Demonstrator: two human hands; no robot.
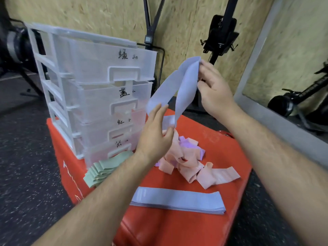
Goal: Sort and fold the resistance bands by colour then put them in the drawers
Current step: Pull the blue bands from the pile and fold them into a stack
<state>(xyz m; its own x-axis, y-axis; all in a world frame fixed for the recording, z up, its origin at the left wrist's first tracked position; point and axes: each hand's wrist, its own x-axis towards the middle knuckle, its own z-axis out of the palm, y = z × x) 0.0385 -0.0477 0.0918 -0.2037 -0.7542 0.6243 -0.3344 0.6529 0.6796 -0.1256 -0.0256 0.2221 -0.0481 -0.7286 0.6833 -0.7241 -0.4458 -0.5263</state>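
While the right hand (214, 91) pinches the top fold of a blue band (177, 86) between thumb and fingertips, the left hand (156, 132) takes the band's lower end between its thumb and straightened fingers. Each grip is therefore closed on the same band. The band hangs in the air as a long loop, slanting down from the right hand to the left, above the far half of a red padded block (221, 153) and just in front of the drawer unit (99, 82).

Below the left hand, at the middle of the block, lies a loose heap of pink bands (188, 164). One strip of it trails towards the right edge. A few purple bands (188, 143) are tangled into the heap's far side. Close to the near edge a blue stack (177, 199) of flattened bands lies lengthwise, apart from the heap. Folded green bands (104, 169) sit in a fanned pile by the left edge, touching the foot of the drawer unit.

That unit, of clear plastic with four drawers, stands on the far left corner of the block. Each drawer front bears a handwritten mark. Around the block is a dark speckled floor (26, 174), and behind it a chipboard wall (106, 15).
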